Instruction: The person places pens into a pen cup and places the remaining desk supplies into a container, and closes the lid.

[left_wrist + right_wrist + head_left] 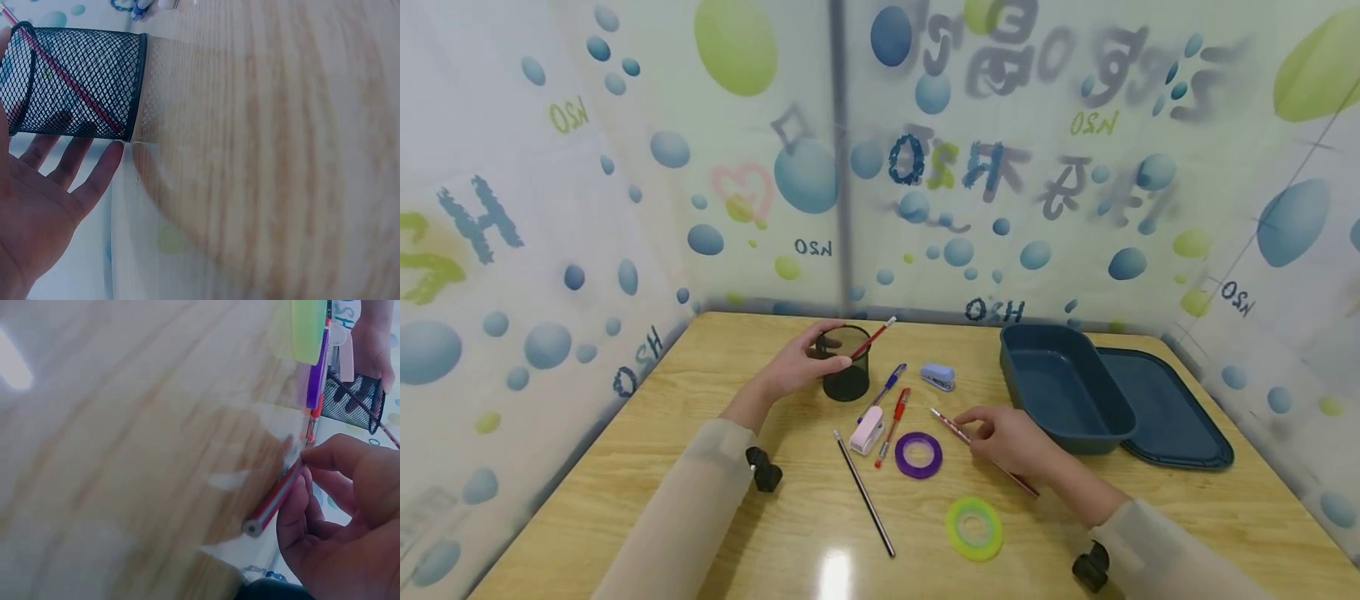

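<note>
My left hand (801,360) grips a black mesh pen holder (847,385), thumb on the near side and fingers along the far side. The holder stands upright, and a red pencil (874,337) leans inside it. Fingertips (112,153) press against its mesh wall in the left wrist view. With thumb and index finger my right hand (1011,440) pinches a patterned red pencil (273,500) around its middle, low over the table. Between the hands lie a blue pen (889,383), a red pen (895,421) and a pink stapler (867,430).
A lilac stapler (937,375) sits farther back. Purple tape (902,468), yellow-green tape (958,542) and a dark striped pencil (867,498) lie nearer. To the right, a blue bin (1060,375) rests partly over its lid (1172,408). Patterned curtains (925,250) surround the wooden table (662,400).
</note>
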`<action>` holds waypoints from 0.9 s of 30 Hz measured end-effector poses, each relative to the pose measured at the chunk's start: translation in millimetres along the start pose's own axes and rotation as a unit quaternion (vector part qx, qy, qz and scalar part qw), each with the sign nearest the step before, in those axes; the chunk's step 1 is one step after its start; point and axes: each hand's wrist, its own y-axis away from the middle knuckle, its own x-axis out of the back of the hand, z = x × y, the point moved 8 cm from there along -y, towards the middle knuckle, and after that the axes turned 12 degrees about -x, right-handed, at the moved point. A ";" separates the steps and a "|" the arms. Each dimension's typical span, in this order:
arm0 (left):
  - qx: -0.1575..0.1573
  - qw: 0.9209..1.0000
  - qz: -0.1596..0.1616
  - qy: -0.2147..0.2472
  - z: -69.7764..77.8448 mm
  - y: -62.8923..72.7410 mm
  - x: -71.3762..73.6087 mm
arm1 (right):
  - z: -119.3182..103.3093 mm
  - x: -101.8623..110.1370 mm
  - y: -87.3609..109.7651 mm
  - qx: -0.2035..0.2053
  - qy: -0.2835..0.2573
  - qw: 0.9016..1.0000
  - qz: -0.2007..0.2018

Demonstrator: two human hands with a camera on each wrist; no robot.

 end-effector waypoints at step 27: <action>-0.003 1.000 0.002 0.010 4.8 0.7 -1.2 | -33.1 29.7 0.3 0.075 -0.189 0.978 0.037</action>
